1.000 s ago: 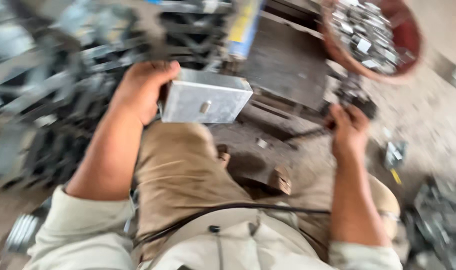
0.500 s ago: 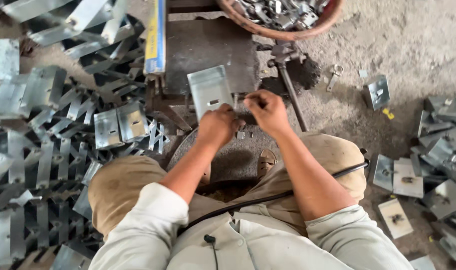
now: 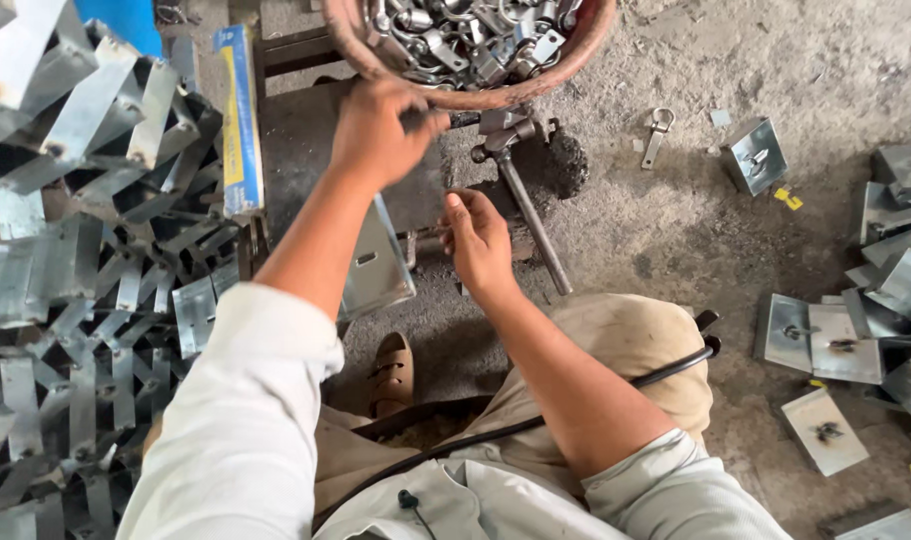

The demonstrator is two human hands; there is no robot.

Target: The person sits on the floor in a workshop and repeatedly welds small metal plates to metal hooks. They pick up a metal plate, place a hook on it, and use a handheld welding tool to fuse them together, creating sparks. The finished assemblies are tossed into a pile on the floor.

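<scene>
Now left hand (image 3: 381, 130) upper centre of frame, fingers curled shut at rim of round rust-brown bowl of small metal clamps (image 3: 456, 97); contents unclear to me. Right hand (image 3: 479, 243) mid-frame, fingers loosely pinched, beside bent grey sheet-metal plate (image 3: 376, 265).

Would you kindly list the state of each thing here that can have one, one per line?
Left hand: raised at the bowl's rim, fingers pinched on something too small to tell.
Right hand: fingers curled, contents unclear.
Round bowl: heaped with small metal clips.
Bent metal plate: leaning beside the left forearm, unheld.
Hammer: lying on the ground, unheld.
Plates at right: lying flat, fittings attached.
</scene>
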